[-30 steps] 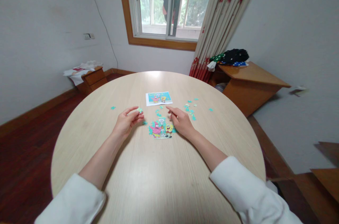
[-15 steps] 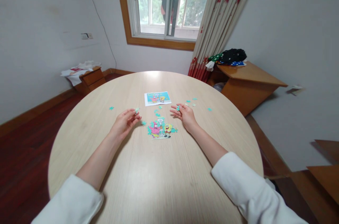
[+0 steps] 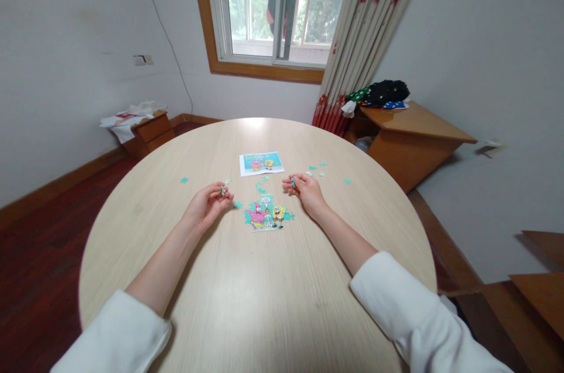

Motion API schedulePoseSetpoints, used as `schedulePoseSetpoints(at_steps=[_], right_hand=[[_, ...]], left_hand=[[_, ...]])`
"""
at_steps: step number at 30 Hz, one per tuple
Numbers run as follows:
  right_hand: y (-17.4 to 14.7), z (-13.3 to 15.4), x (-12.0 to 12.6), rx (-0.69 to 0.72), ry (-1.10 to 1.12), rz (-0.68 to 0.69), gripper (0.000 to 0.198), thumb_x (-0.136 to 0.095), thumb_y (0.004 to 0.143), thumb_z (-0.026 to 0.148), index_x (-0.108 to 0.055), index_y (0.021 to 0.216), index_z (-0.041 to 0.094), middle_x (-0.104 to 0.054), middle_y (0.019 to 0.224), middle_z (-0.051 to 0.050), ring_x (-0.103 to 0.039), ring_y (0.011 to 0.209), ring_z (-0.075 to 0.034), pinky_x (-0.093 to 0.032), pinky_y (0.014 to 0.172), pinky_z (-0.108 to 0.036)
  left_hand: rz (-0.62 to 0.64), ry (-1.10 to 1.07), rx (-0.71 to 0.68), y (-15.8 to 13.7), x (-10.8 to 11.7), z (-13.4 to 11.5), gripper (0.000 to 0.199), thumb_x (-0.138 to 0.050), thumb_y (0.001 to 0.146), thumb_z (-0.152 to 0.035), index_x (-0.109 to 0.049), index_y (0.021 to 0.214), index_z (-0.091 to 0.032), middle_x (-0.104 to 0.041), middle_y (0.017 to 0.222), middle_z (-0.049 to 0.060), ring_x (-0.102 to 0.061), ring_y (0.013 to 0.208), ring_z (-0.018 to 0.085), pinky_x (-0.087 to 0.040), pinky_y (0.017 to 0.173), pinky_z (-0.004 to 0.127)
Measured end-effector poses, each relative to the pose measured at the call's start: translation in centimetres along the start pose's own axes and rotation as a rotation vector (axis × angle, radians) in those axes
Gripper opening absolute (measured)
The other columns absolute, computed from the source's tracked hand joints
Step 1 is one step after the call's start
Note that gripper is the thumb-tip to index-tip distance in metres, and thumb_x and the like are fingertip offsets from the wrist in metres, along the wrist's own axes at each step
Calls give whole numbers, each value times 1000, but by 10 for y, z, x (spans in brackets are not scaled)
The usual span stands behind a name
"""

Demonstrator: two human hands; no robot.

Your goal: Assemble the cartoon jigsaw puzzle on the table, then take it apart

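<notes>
A small puzzle piece (image 3: 223, 191) is pinched between the fingertips of my left hand (image 3: 207, 207), left of the partly joined jigsaw puzzle (image 3: 267, 217). My right hand (image 3: 309, 194) grips another puzzle piece, a teal one (image 3: 293, 182), up and to the right of the puzzle. Pink, white and yellow cartoon figures show on the joined part, with teal around them. Beyond it lies a printed reference picture (image 3: 261, 164) with the same figures. One loose teal piece (image 3: 238, 205) rests just right of my left fingertips, and a pale piece (image 3: 227, 181) lies behind them.
Several loose pieces (image 3: 348, 181) are scattered on the right of the round table (image 3: 264, 302). Another piece (image 3: 184, 180) lies far left. Clothes (image 3: 388, 93) sit on a wooden cabinet (image 3: 414, 120) behind, beside a curtain (image 3: 361, 26) and a window.
The piece in my left fingers has turned, and the fingers sit slightly lower. In my right hand the teal piece has tilted nearly edge-on as the fingers curl in a little.
</notes>
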State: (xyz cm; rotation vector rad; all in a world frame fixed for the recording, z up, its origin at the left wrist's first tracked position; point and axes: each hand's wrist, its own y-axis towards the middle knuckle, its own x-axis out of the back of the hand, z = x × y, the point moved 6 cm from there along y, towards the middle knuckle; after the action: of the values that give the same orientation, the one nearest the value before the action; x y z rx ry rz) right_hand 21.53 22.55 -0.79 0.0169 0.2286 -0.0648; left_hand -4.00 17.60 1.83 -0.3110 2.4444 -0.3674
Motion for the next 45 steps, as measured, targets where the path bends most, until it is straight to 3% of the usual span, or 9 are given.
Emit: schedulePoseSetpoints(at_steps=[8, 10, 12, 16, 18, 21, 25, 32, 45], right_hand=[[0, 3, 1, 123, -129, -26, 17, -55, 75, 35, -53, 75, 18, -46, 51, 8, -34, 39, -5, -26, 40, -19], [-3, 4, -3, 170, -220, -14, 18, -54, 75, 36, -54, 76, 18, -48, 52, 7, -37, 41, -6, -29, 42, -20], [-7, 6, -5, 205, -292, -20, 20, -52, 76, 38, -54, 77, 18, -51, 54, 6, -43, 43, -8, -35, 45, -21], [-16, 9, -4, 266, -391, -79, 21, -47, 81, 39, -53, 79, 19, -56, 59, 3, -53, 50, -10, -42, 51, -23], [-23, 11, -4, 299, -452, -85, 19, -45, 83, 37, -52, 81, 20, -58, 63, 2, -57, 55, -11, -44, 55, -24], [-37, 13, -9, 348, -551, -42, 15, -42, 86, 31, -54, 84, 21, -63, 69, 0, -63, 64, -13, -48, 64, -26], [-58, 16, -19, 385, -728, 7, 15, -41, 88, 22, -56, 90, 22, -68, 79, -3, -66, 76, -16, -48, 73, -29], [-82, 20, -28, 407, -924, 11, 21, -39, 89, 19, -59, 95, 21, -71, 84, -5, -66, 81, -18, -46, 76, -29], [-103, 18, -23, 404, -855, -24, 18, -40, 88, 19, -58, 92, 21, -71, 82, -4, -66, 79, -16, -46, 76, -28]], left_hand=[[186, 28, -11, 2, -3, -7, 23, -45, 57, -12, -28, 43, -18, -24, 44, -5, -22, 39, 5, -24, 40, 18], [142, 221, -155, 2, 1, -10, 25, -44, 59, -14, -25, 43, -19, -19, 43, -7, -19, 39, 6, -20, 41, 20], [-8, 514, -483, -5, 4, -20, 25, -46, 61, -15, -27, 45, -19, -22, 44, -7, -22, 42, 7, -20, 44, 21], [46, 1187, -781, -26, -19, -3, 17, -49, 68, -17, -40, 53, -19, -36, 47, -5, -37, 50, 10, -28, 53, 23], [113, 1470, -745, -33, -26, 16, 9, -49, 76, -24, -56, 72, -19, -49, 54, -3, -46, 54, 13, -32, 56, 25], [160, 1776, -679, -44, -32, 35, 27, -41, 83, -24, -62, 101, -21, -68, 79, 6, -61, 74, 20, -39, 64, 28], [149, 1988, -631, -56, -35, 46, 36, -38, 86, -22, -61, 112, -21, -70, 101, 11, -65, 90, 24, -44, 71, 31], [132, 2057, -653, -66, -34, 51, 39, -36, 87, -24, -61, 117, -20, -70, 103, 12, -66, 93, 25, -47, 73, 32], [94, 2062, -658, -100, -30, 59, 35, -34, 89, -28, -61, 108, -17, -70, 95, 15, -67, 86, 26, -45, 69, 33]])
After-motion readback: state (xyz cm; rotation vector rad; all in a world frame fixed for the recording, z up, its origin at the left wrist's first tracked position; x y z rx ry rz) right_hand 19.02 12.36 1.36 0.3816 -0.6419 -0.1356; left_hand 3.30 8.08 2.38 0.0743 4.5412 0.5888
